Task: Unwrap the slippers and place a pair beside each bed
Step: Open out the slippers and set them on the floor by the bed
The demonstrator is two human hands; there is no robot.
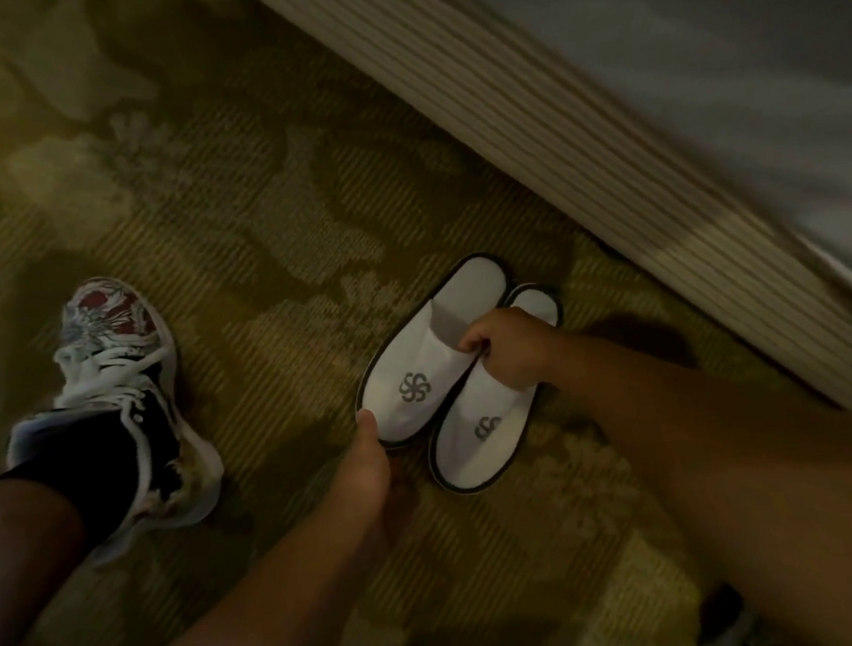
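Two white slippers with dark trim and a grey logo lie side by side on the carpet near the bed. My left hand (373, 459) pinches the toe edge of the left slipper (416, 359). My right hand (507, 347) grips the right slipper (479, 441) at the opening of its upper, fingers curled into the gap between the two. No wrapping shows on them.
The bed's striped skirt (579, 157) runs diagonally across the upper right, with the pale bedding (750, 68) above it. My left foot in a patterned sneaker (119, 398) stands on the patterned green carpet (254, 234) to the left.
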